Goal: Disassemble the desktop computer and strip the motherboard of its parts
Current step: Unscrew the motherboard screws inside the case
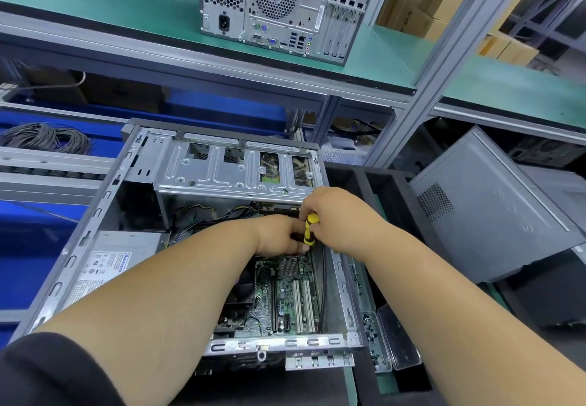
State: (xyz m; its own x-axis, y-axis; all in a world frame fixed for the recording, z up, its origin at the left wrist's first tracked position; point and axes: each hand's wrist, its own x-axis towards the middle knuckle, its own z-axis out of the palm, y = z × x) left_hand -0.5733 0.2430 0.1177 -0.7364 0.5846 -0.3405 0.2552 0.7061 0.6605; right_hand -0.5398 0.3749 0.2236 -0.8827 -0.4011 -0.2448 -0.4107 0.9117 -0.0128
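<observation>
Both hands, left hand (pixel 279 234) and right hand (pixel 336 215), grip a yellow screwdriver (pixel 310 228) inside the open computer (pixel 222 247). Beyond them, a green shelf (pixel 126 9) holds another computer (pixel 279 9).

both hands (pixel 279 234) (pixel 333 215) gripping yellow screwdriver (pixel 310 228), over motherboard (pixel 285 298)

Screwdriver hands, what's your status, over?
Right hand grips yellow screwdriver; left hand steadies its shaft. Motherboard still in open case. Nothing blocking.
</observation>
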